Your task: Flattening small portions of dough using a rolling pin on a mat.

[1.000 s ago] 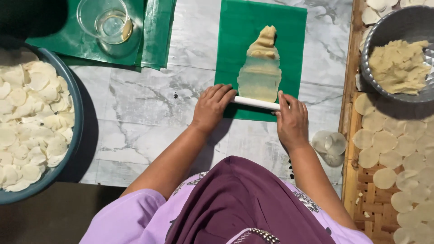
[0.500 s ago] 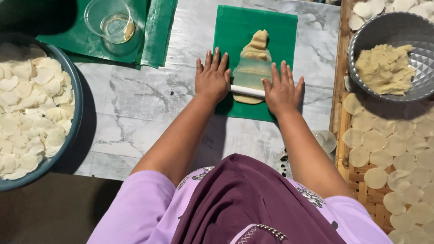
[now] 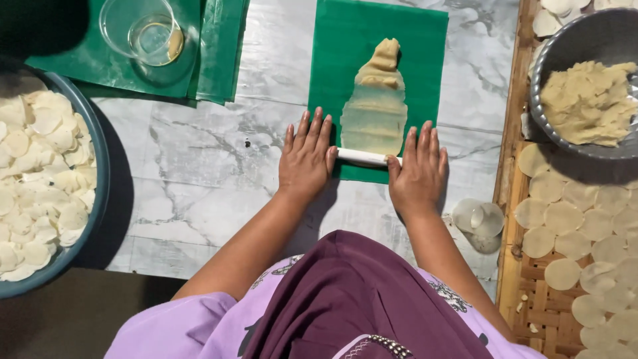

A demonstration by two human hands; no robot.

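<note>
On roller (image 3: 362, 157), both hands flat — fingers (image 3: 312, 129) extended

White rolling pin (image 3: 362, 157) lies horizontal at 6 o'clock edge of flattened, translucent dough strip (image 3: 376, 110) on green sheet (image 3: 345, 40).

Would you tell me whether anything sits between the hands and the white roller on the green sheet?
Nothing visible does: the left hand and right hand rest directly on the ends of the white roller, at the near edge of the flattened dough.
</note>
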